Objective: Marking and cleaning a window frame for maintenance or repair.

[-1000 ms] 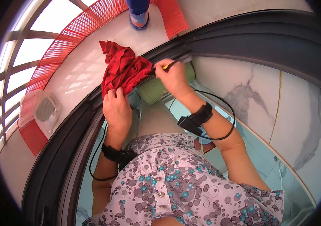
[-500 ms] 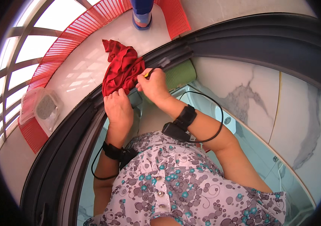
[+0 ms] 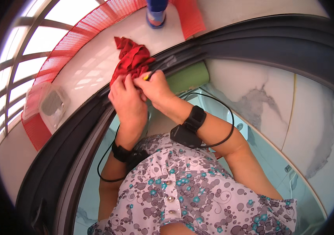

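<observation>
A crumpled red cloth (image 3: pixel 133 60) lies on the white ledge and over its dark frame edge. My left hand (image 3: pixel 127 103) is at the cloth's near end, its fingers bent and closed on the fabric. Right beside it, my right hand (image 3: pixel 157 89) grips a thin black tool with a yellow part (image 3: pixel 147 77); its exact kind cannot be made out. The fingertips of both hands meet over the cloth's lower edge and hide what is between them. A black strap with a small box and cable sits on each wrist.
Beyond the ledge stands a red perforated mesh (image 3: pixel 84 33) before a barred window. A clear plastic container (image 3: pixel 51 103) sits at the left, a blue object (image 3: pixel 156 17) at the far side. A green roll (image 3: pixel 188 77) lies beneath the dark frame (image 3: pixel 253 47), near a marbled wall.
My left hand has moved up and right, over the cloth's near end and against my right hand. The right hand has shifted slightly. The whole view has moved a little.
</observation>
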`<state>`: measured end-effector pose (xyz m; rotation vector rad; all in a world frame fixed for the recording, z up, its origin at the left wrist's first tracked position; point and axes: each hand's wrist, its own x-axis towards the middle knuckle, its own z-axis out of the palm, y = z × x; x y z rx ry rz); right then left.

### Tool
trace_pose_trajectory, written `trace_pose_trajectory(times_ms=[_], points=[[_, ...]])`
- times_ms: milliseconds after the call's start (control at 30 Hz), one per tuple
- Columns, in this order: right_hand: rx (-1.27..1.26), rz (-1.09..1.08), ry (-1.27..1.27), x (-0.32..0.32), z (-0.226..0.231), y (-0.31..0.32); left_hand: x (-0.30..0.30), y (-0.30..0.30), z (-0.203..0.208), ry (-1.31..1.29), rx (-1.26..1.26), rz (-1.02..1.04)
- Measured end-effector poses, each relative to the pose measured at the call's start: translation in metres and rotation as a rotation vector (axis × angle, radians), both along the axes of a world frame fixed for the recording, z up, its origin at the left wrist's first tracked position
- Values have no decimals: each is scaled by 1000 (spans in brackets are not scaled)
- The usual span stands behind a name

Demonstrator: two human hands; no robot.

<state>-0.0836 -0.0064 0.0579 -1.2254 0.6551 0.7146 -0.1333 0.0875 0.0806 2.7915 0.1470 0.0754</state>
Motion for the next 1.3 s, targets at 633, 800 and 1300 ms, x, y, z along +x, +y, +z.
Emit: trace_pose_trajectory(times_ms=[633,800,1300], points=[[377,107,-610,121,44,6,55,-34,36,-490,-571,125],[444,50,-677,120,44,0,55,-35,29,-438,-652,171],[-429,234,-1016,68,88,-83,24,-54,28,-506,-846,-397]])
